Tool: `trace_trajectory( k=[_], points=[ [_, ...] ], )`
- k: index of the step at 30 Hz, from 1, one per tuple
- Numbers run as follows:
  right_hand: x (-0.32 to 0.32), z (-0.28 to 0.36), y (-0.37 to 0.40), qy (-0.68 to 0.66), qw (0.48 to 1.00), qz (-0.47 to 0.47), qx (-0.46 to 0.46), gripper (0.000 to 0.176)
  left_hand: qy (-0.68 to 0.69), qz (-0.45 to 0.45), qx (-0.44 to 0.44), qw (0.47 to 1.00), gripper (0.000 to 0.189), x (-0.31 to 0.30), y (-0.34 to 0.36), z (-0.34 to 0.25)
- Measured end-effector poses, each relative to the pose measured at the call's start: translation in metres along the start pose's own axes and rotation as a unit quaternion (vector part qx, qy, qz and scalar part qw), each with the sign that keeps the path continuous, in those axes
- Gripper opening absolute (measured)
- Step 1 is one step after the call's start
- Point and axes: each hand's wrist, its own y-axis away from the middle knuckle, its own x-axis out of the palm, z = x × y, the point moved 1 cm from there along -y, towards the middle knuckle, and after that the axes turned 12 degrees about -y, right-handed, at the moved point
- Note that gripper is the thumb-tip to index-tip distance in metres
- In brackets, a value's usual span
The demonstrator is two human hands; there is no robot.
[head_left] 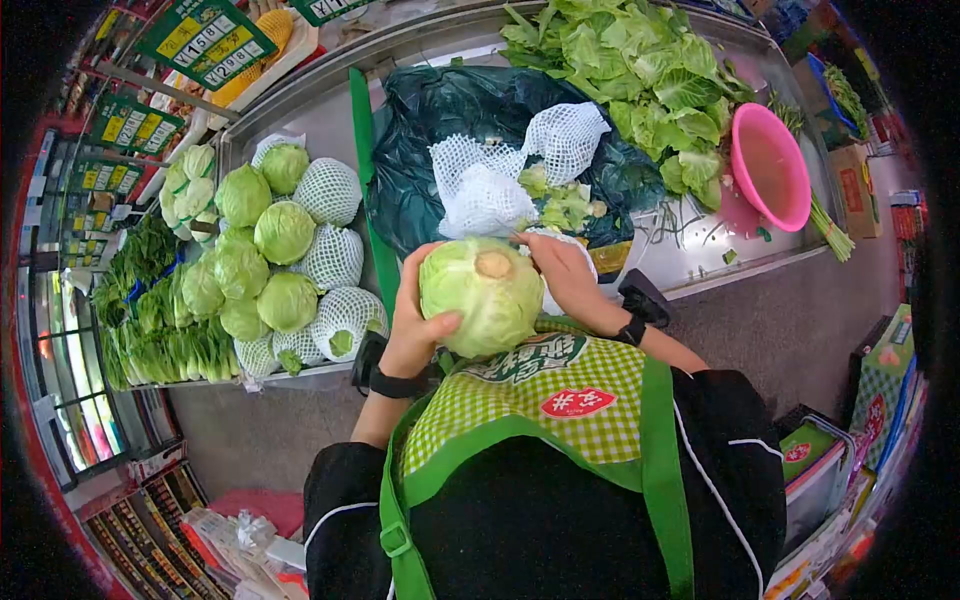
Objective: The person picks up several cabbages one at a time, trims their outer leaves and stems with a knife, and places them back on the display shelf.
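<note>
I hold a pale green cabbage [482, 295] in front of my chest, its cut stem facing up. My left hand [415, 322] cups its left side, thumb pressed on the leaves. On the right side, my right hand [562, 272] grips the cabbage near the stem, fingers curled; a small blade may be in it, but I cannot tell. Just beyond the cabbage lies a dark green plastic bag [440, 130] with white foam nets [500, 180] and trimmed leaf scraps [565, 205] on it.
A metal counter [700, 260] holds the bag, a heap of loose lettuce leaves [640, 70] and a pink basin [770, 165]. To the left a bin holds several cabbages [285, 235], some netted. Leafy greens [150, 320] and price signs [205, 38] stand farther left.
</note>
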Motion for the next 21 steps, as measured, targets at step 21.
trace_trajectory(
  k=[21],
  points=[
    [-0.003,0.028,0.041,-0.041,0.992,0.113,-0.023,0.013,-0.174,0.044,-0.048,0.983,0.07,0.011,0.01,-0.004]
  ],
)
